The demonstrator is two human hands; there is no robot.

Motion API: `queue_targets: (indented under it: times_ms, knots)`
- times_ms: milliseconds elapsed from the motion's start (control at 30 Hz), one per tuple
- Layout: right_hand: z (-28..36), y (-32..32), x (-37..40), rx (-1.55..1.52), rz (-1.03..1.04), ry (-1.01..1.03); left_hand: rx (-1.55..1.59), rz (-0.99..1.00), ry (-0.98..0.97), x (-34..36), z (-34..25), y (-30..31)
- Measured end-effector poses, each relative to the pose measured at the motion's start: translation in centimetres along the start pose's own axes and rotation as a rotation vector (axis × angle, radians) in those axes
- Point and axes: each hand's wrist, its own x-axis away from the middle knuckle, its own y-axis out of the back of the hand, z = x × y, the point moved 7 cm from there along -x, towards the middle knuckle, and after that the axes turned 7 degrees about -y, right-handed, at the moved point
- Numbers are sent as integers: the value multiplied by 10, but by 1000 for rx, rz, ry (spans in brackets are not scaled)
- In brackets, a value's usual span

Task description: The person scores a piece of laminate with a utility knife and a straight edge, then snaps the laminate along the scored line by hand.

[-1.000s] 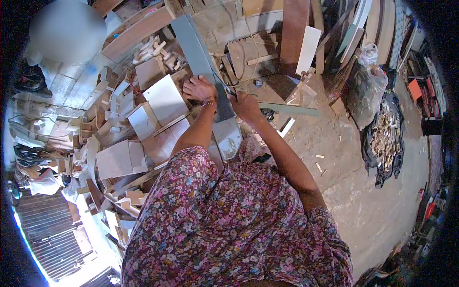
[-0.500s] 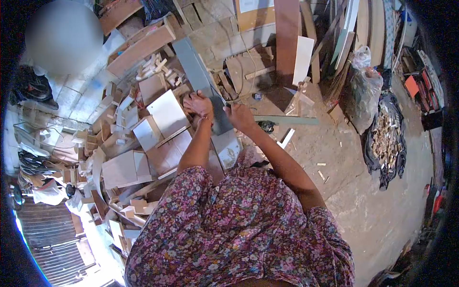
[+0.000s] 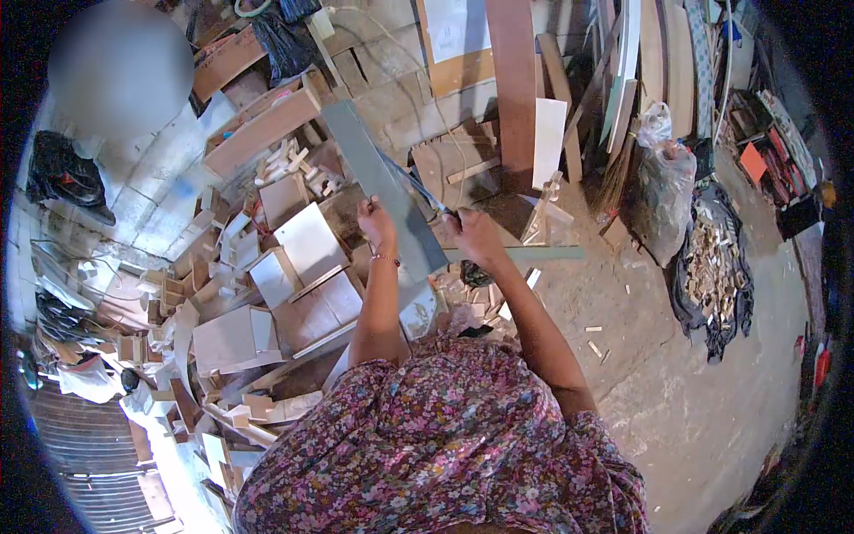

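Observation:
My left hand [image 3: 378, 230] is closed on the left edge of a long grey-green board [image 3: 391, 200], which slants from the upper left toward my body. To the right of the board, my right hand [image 3: 478, 240] is wrapped round the dark handle of what looks like a hand saw [image 3: 418, 185]. Its long thin blade points up and left along the board's right edge. Below the right hand, a narrow green strip [image 3: 543, 253] lies across the floor beside a small dark bundle [image 3: 474, 274].
Stacked wooden pieces and pale panels [image 3: 311, 240] crowd the left side. Planks [image 3: 514, 98] lean on the back wall near a clear plastic bag [image 3: 663, 191]. A black sack [image 3: 712, 258] of wood offcuts lies at right. Small scraps dot the floor [image 3: 676, 400].
My left hand has gone from lying spread on the board to gripping its left edge. My right hand has moved right and lower, and more of the blade shows. The view has shifted slightly.

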Motion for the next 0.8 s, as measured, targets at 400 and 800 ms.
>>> queue_targets:
  times_ms: [400,800]
  knots:
    - [-43,109,8,-166,-10,-11,469,245,173,32,-60,-55]
    - [-56,206,59,-37,-150,-147,393,340,-142,62,-126,-75]
